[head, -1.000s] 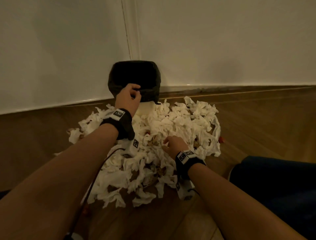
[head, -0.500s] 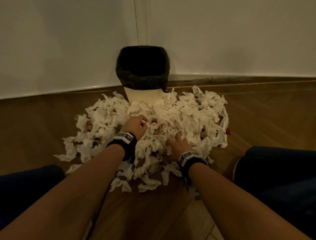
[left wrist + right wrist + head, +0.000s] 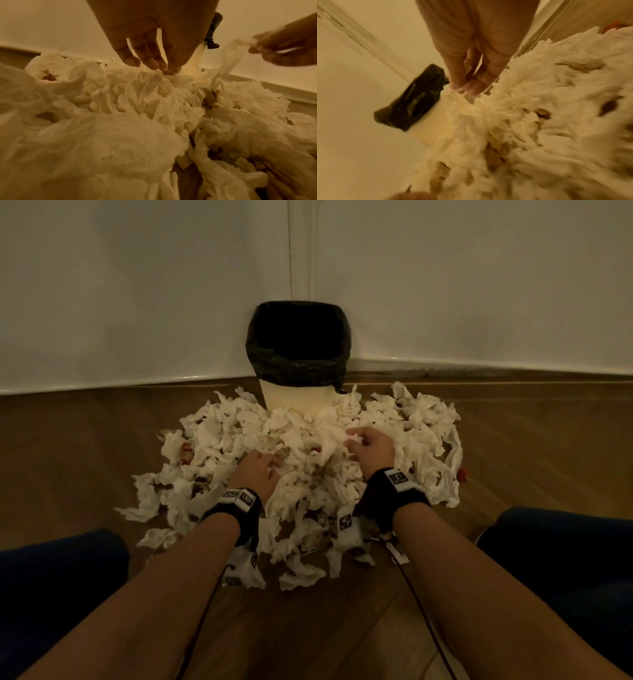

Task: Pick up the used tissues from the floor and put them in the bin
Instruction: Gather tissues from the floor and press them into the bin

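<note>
Currently gathering: right hand (image 3: 371, 448) pinches a tissue (image 3: 354, 438); left hand (image 3: 257, 470) pinches into the pile (image 3: 308, 474). Next, judged: lift to bin (image 3: 298, 344).

crumpled white tissues (image 3: 308, 474) heaped on floor before black-lined bin (image 3: 297, 347).
</note>
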`<action>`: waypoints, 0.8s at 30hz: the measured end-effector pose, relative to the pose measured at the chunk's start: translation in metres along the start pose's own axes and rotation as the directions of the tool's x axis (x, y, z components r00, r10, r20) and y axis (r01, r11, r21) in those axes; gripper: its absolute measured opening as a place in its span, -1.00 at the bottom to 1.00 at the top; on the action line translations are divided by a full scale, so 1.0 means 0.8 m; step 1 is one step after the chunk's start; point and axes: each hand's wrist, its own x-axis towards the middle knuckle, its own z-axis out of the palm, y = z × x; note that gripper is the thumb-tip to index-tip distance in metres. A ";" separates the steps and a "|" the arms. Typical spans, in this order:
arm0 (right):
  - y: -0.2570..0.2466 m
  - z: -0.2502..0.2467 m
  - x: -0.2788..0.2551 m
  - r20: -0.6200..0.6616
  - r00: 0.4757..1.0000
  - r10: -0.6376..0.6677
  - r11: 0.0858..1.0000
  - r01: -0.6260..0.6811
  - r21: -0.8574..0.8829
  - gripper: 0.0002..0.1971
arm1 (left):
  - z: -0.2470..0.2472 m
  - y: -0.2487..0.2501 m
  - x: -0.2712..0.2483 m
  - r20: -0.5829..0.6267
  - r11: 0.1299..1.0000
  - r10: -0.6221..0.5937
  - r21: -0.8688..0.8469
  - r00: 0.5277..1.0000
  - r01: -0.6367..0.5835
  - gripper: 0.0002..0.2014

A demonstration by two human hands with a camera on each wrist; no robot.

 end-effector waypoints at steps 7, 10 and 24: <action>-0.139 -0.015 0.021 -0.104 0.970 -0.218 0.923 0.240 0.301 -0.83 | -0.002 -0.005 0.000 0.013 0.999 -0.021 0.026 1.000 0.020 -0.70; -0.208 -0.019 0.044 -0.154 0.943 -0.294 0.853 0.331 0.404 -0.88 | -0.003 -0.006 0.001 0.004 0.999 -0.026 0.019 1.000 0.026 -0.71; -0.190 0.004 0.095 0.052 0.984 -0.168 0.985 0.170 -0.036 -0.54 | -0.007 -0.016 -0.006 -0.025 0.996 -0.063 -0.067 0.998 0.061 -0.77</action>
